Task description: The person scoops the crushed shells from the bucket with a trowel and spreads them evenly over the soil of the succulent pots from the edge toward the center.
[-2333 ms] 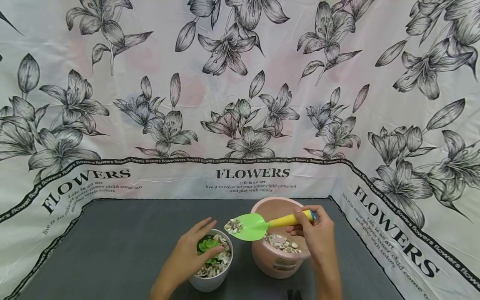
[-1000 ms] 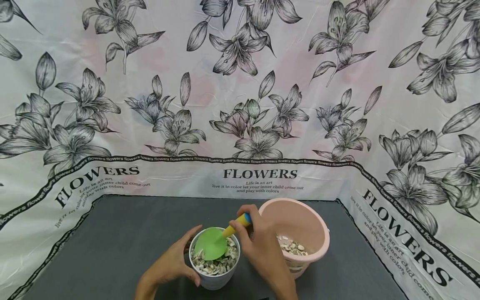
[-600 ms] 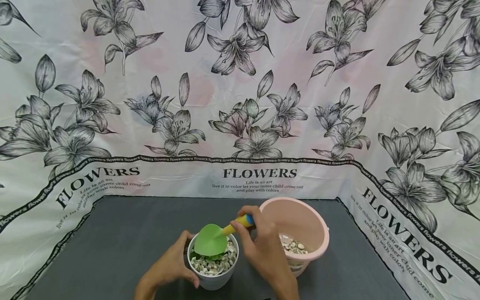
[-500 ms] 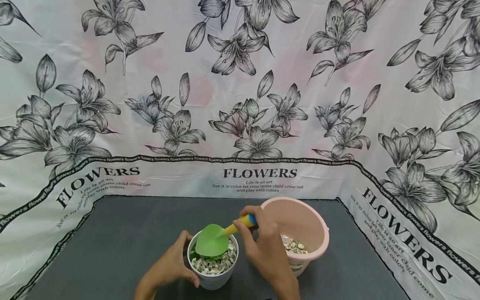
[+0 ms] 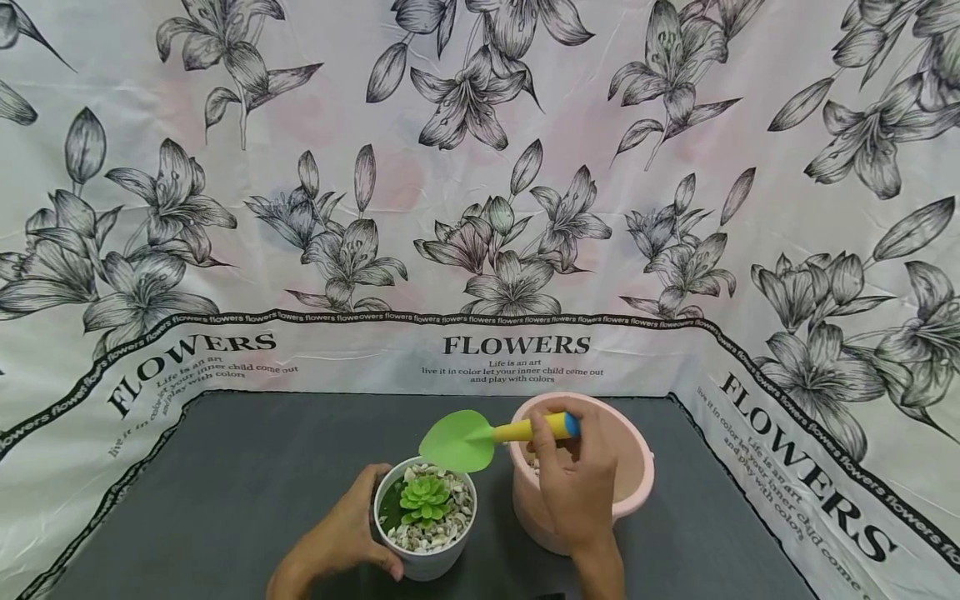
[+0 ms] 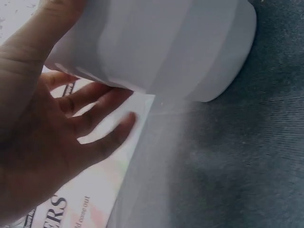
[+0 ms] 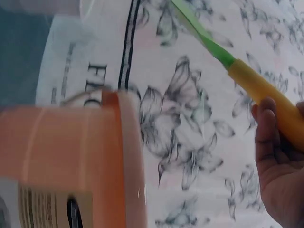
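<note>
My left hand holds a white flower pot by its side, thumb in front and fingers behind. In the left wrist view some fingers stand off the pot wall. Inside the pot sits a green succulent amid pale stone chips; a dark green patch shows at the left inner rim. My right hand grips the yellow, blue-tipped handle of a small garden trowel. Its light green blade is over the pot's far rim, with no stones visible on it. The right hand overlaps a pink bucket.
The pink bucket stands on the dark grey table to the right of the white pot; a few stone chips show inside it. A flower-printed cloth rises behind and along both sides. A small black object shows at the bottom edge.
The trowel, loaded with stones earlier, went over the pot and tipped. Now my right hand has lifted it up and right, uncovering the succulent. My left hand moved from the plant to the pot's side.
</note>
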### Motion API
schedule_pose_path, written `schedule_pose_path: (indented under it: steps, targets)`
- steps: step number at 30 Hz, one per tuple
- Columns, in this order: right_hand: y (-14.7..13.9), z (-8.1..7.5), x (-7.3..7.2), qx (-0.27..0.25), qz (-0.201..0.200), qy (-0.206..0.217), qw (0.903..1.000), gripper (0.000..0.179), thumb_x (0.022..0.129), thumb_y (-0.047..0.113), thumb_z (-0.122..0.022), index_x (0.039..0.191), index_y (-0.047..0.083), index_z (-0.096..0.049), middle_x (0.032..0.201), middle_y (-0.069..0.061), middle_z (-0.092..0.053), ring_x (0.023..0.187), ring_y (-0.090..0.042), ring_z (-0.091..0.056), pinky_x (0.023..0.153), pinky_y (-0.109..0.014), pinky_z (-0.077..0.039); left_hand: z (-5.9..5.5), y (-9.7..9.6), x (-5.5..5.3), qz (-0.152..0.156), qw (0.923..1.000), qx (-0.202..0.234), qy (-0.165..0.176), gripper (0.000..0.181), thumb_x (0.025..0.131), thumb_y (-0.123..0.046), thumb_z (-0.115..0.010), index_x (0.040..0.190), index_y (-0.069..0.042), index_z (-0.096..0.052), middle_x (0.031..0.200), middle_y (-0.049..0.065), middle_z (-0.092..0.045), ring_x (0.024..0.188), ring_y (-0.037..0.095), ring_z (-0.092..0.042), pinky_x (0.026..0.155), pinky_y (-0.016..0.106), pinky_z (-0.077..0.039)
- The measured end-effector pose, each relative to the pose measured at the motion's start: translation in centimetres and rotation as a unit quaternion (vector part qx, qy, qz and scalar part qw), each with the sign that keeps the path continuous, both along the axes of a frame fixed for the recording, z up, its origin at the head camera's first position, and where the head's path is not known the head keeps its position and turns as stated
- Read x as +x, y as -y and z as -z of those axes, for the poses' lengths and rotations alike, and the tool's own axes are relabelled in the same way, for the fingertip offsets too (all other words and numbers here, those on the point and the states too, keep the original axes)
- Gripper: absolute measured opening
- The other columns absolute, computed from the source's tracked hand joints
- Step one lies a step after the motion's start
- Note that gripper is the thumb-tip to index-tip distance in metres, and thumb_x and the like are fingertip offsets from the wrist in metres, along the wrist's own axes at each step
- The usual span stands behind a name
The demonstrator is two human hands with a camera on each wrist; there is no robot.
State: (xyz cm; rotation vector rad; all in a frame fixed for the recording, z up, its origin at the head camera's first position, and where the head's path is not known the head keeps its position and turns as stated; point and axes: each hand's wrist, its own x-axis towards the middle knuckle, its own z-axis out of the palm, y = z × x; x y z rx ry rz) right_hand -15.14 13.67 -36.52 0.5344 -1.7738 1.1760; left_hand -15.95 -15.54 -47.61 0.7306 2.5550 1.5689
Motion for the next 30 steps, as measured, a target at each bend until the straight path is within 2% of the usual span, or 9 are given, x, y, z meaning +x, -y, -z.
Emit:
schedule_pose_path:
  steps: [4,7,11,15,17,20,24,27,30]
  targets:
    - [-1.8,-0.2,0.0,-0.055,0.056,0.007,0.9969,0.020,0.093,-0.009,-0.070,0.111,-0.014,-0.063,0.086,-0.016,-0.071,0.065,0.006,-0.067,0.059,-0.011,-0.055,-0.7,-0.1,0.3,-0.016,0.9989,-0.043,0.000,0.123,0.063,-0.039,-0.101,0.154,0.002,-0.030,0.147,0.021,-0.051,0.132,0.024,-0.056,0.105,0.033,-0.053]
    - [-3.5,-0.3,-0.3,-0.095,0.088,0.006,0.9916,0.020,0.094,-0.008,-0.069,0.113,-0.013,-0.064,0.081,-0.002,-0.071,0.063,0.006,-0.065,0.059,-0.009,-0.054,-1.6,-0.5,0.5,-0.040,0.9972,-0.062,-0.011,0.130,0.063,-0.042,-0.100,0.161,-0.003,-0.024,0.156,0.024,-0.046,0.143,0.043,-0.049,0.113,0.053,-0.049]
    - [-5.7,-0.1,-0.5,-0.115,0.134,0.018,0.9840,0.022,0.096,-0.005,-0.069,0.116,-0.012,-0.065,0.085,0.018,-0.064,0.062,0.008,-0.063,0.059,-0.007,-0.052,-2.8,-1.7,0.6,-0.059,0.9952,-0.060,-0.050,0.126,0.069,-0.044,-0.096,0.167,-0.020,-0.021,0.167,0.022,-0.034,0.153,0.053,-0.033,0.114,0.074,-0.040]
    - [-7.3,0.1,-0.4,-0.099,0.205,0.057,0.9720,0.024,0.098,0.005,-0.070,0.119,-0.007,-0.066,0.078,0.004,-0.068,0.063,0.015,-0.058,0.059,-0.005,-0.048,-4.2,-3.1,0.6,-0.064,0.9916,-0.060,-0.095,0.113,0.077,-0.042,-0.091,0.167,-0.032,-0.024,0.170,0.018,-0.031,0.156,0.052,-0.030,0.112,0.076,-0.041]
    - [-7.9,0.3,-0.4,-0.073,0.237,0.080,0.9653,0.024,0.099,0.009,-0.070,0.118,-0.006,-0.066,0.076,-0.008,-0.070,0.062,0.014,-0.055,0.058,-0.004,-0.045,-4.9,-4.1,0.6,-0.062,0.9896,-0.060,-0.115,0.108,0.080,-0.040,-0.090,0.166,-0.034,-0.026,0.170,0.017,-0.032,0.157,0.049,-0.029,0.112,0.074,-0.042]
    - [-8.5,0.8,-0.7,0.003,0.276,0.086,0.9575,0.023,0.097,0.009,-0.073,0.115,-0.004,-0.066,0.073,-0.019,-0.070,0.058,0.000,-0.059,0.054,-0.009,-0.044,-5.9,-5.7,0.6,-0.057,0.9881,-0.059,-0.130,0.100,0.083,-0.043,-0.087,0.165,-0.035,-0.030,0.171,0.011,-0.034,0.159,0.042,-0.030,0.115,0.068,-0.044]
    - [-8.8,2.0,-1.4,0.130,0.282,0.041,0.9495,0.024,0.089,0.001,-0.080,0.108,-0.003,-0.068,0.071,-0.018,-0.070,0.056,-0.024,-0.064,0.049,-0.031,-0.051,-6.8,-8.1,0.7,-0.057,0.9864,-0.054,-0.144,0.089,0.087,-0.046,-0.083,0.162,-0.028,-0.039,0.167,0.006,-0.040,0.158,0.035,-0.036,0.116,0.059,-0.047]
    - [-8.8,3.1,-2.0,0.202,0.270,0.022,0.9412,0.027,0.084,-0.001,-0.084,0.107,-0.001,-0.071,0.076,-0.017,-0.071,0.058,-0.027,-0.065,0.048,-0.042,-0.052,-7.2,-10.2,0.7,-0.060,0.9803,-0.066,-0.177,0.079,0.089,-0.043,-0.081,0.156,-0.018,-0.050,0.160,0.007,-0.049,0.153,0.032,-0.044,0.120,0.054,-0.045]
    - [-8.8,3.9,-2.4,0.238,0.280,0.029,0.9295,0.031,0.081,0.002,-0.087,0.109,0.001,-0.074,0.080,-0.017,-0.074,0.060,-0.031,-0.066,0.047,-0.046,-0.052,-7.2,-12.5,0.4,-0.060,0.9707,-0.099,-0.211,0.067,0.092,-0.041,-0.079,0.149,-0.012,-0.058,0.153,0.009,-0.056,0.147,0.032,-0.051,0.125,0.052,-0.041]
